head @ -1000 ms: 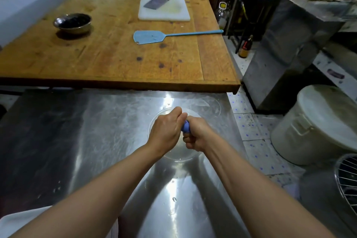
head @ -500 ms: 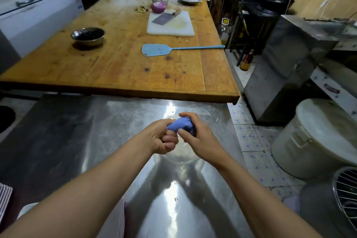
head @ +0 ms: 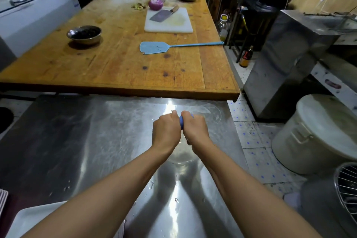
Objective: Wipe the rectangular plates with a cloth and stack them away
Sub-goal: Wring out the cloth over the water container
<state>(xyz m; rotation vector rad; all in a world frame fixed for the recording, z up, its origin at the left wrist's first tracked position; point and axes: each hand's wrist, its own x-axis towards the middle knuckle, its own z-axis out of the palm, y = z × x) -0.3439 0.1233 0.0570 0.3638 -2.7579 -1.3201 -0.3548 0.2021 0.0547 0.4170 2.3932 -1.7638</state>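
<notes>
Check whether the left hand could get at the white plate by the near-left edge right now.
Probably not yet: both hands grip the blue cloth. Nothing blocks the white plate.

Bare forearms, no sleeves; left hand (head: 166,133), right hand (head: 195,129) ungloved.

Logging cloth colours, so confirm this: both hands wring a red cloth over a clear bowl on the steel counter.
Wrong in one respect: the cloth is blue, not red, as the head view shows. The left hand and right hand do grip it over the clear bowl on the steel counter.
</notes>
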